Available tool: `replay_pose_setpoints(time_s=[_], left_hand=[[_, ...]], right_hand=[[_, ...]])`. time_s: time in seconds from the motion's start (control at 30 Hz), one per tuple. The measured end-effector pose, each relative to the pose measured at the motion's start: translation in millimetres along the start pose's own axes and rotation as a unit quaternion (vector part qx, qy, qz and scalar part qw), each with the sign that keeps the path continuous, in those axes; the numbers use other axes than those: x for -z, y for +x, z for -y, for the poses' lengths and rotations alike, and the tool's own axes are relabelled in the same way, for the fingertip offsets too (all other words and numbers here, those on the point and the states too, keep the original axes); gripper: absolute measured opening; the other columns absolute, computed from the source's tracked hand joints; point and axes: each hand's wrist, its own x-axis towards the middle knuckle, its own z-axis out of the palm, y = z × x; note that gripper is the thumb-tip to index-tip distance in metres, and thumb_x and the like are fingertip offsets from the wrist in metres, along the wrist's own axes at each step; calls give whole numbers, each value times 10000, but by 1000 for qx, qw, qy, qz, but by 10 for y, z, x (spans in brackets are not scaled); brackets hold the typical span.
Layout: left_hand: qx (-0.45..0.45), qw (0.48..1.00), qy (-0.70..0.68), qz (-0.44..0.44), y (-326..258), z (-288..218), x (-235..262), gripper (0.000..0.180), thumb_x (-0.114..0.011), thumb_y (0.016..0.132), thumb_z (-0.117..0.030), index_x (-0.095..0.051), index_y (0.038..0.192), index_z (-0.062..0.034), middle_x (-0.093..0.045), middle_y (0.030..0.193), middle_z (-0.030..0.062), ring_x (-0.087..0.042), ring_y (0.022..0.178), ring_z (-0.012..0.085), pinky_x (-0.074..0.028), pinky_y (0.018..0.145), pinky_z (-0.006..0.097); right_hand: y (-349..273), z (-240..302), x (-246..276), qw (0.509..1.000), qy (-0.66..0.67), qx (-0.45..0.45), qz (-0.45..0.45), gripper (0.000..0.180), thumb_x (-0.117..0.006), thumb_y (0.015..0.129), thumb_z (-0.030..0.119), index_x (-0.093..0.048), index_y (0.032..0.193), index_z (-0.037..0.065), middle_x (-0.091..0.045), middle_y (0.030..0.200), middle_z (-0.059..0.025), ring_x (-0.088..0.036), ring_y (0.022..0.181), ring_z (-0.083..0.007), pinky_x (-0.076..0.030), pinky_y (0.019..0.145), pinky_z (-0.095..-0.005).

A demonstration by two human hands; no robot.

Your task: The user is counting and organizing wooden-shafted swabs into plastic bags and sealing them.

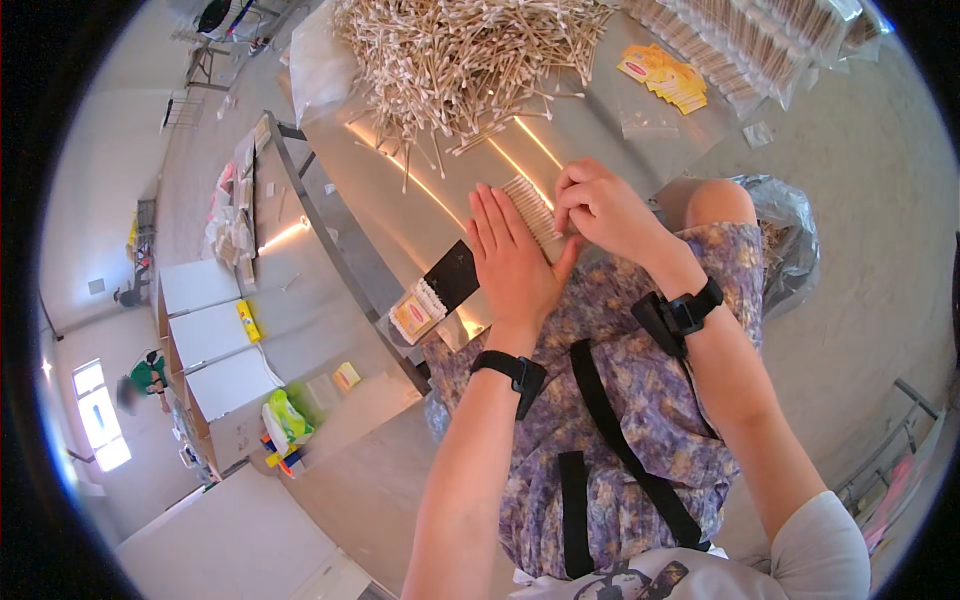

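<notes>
A neat row of cotton swabs (532,212) lies on the shiny metal table (370,190), between my two hands. Stretched out flat, my left hand (515,262) lies along the row's left side, its thumb reaching across the near end. My right hand (603,212) is at the row's right side with fingers curled and pinched; whatever they may hold is hidden. Just left of my left hand is a black flat piece (452,275), beside a small stack of printed cards (417,312). A large heap of loose cotton swabs (470,65) covers the table's far part.
Fanned yellow cards (663,78) lie at the far right, near packed clear bags of swabs (740,45). A white plastic bag (322,65) stands left of the heap. A grey plastic bag (790,240) hangs beside my knee. Another table (320,340) with white boxes stands left.
</notes>
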Motion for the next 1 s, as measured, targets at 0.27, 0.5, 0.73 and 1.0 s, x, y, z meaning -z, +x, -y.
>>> replay_pose_setpoints(time_s=[0.27, 0.5, 0.73, 1.0], left_hand=[[4, 1000, -3, -4, 9, -8, 8, 1000, -638, 843, -575, -270, 1459, 122, -292, 1528, 298, -241, 1460, 387, -218, 1177, 504], [4, 1000, 0, -4, 10, 2, -2, 1009, -625, 846, -595, -265, 1460, 121, -290, 1529, 297, -245, 1459, 385, -217, 1177, 499], [7, 1000, 2, 1, 13, 3, 9, 1011, -623, 849, -592, -254, 1467, 118, -280, 1535, 293, -231, 1465, 382, -204, 1183, 496], [8, 1000, -4, -1, 9, -3, 4, 1015, -616, 854, -598, -242, 1471, 116, -273, 1539, 292, -227, 1467, 382, -197, 1186, 494]], right_hand=[[-5, -18, 1, 999, 29, -12, -13, 165, -543, 761, -51, -679, 715, 29, -595, 870, -64, -571, 959, -254, -475, 838, -345], [13, -49, -11, 999, -1, 29, -29, 175, -541, 770, -54, -688, 729, 32, -591, 901, -67, -570, 966, -252, -476, 836, -345], [4, -9, 15, 999, -10, 36, -6, 182, -529, 769, -63, -679, 719, 26, -590, 901, -67, -570, 961, -254, -477, 833, -351], [30, -22, -17, 999, -1, 25, -40, 193, -522, 769, -73, -685, 751, 29, -594, 897, -76, -567, 972, -255, -472, 844, -351]])
